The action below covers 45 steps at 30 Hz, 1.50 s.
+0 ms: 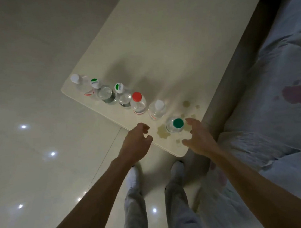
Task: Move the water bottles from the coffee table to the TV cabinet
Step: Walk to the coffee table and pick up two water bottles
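Several clear water bottles stand in a row along the near edge of the cream coffee table. Nearest me is a green-capped bottle; beyond it stand a white-capped bottle and a red-capped bottle, then more bottles with green-and-white caps. My right hand hovers just right of the green-capped bottle, fingers spread, not touching it. My left hand hangs over the table edge to the bottle's left, fingers loosely curled, holding nothing.
A sofa with a light cover and red print runs close along the table's right side. Glossy tiled floor lies to the left. My legs and white socks stand at the table's near corner.
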Tool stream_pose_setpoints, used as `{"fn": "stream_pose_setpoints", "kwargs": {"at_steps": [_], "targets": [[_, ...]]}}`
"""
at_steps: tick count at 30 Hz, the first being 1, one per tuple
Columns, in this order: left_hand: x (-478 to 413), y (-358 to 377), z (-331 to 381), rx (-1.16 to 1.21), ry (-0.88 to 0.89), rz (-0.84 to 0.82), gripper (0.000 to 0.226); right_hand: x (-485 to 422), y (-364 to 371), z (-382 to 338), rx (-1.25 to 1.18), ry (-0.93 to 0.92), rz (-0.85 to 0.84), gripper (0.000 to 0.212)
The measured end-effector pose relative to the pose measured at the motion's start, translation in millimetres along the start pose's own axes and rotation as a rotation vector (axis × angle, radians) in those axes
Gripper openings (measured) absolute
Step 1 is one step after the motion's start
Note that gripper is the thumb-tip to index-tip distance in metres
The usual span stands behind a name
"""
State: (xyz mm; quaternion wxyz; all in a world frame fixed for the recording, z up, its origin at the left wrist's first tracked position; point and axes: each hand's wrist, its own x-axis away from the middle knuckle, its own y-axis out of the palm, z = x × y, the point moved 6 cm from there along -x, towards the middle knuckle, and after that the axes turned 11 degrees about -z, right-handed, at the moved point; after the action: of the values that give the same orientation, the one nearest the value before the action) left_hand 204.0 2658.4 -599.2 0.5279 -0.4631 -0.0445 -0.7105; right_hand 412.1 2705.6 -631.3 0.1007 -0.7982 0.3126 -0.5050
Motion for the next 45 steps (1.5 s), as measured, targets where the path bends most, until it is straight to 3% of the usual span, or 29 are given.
{"fn": "stream_pose_setpoints", "kwargs": {"at_steps": [7, 16, 21, 27, 34, 45], "targets": [[-54.0, 22.4, -22.5, 0.147, -0.049, 0.053, 0.054, -60.6, 15.3, 18.7, 0.014, -0.169, 0.082, 0.091], [-81.6, 35.6, -22.8, 0.141, -0.021, 0.113, 0.078, -79.9, 22.9, 30.0, -0.006, -0.334, 0.178, 0.069], [-93.4, 36.2, -5.6, 0.137, 0.051, 0.177, 0.081, -78.0, 16.0, 46.2, -0.056, -0.23, 0.293, 0.075], [-113.3, 39.1, -3.5, 0.159, 0.015, 0.263, 0.086, -80.1, 7.1, 71.7, -0.151, -0.065, 0.286, 0.079], [-118.8, 36.5, -0.5, 0.097, -0.022, 0.381, 0.074, -75.6, -8.1, 71.3, -0.166, -0.065, 0.322, 0.075], [-68.8, 22.2, 22.0, 0.071, 0.004, 0.348, 0.068, -35.2, -36.7, 50.1, -0.143, -0.075, 0.368, 0.068]]}}
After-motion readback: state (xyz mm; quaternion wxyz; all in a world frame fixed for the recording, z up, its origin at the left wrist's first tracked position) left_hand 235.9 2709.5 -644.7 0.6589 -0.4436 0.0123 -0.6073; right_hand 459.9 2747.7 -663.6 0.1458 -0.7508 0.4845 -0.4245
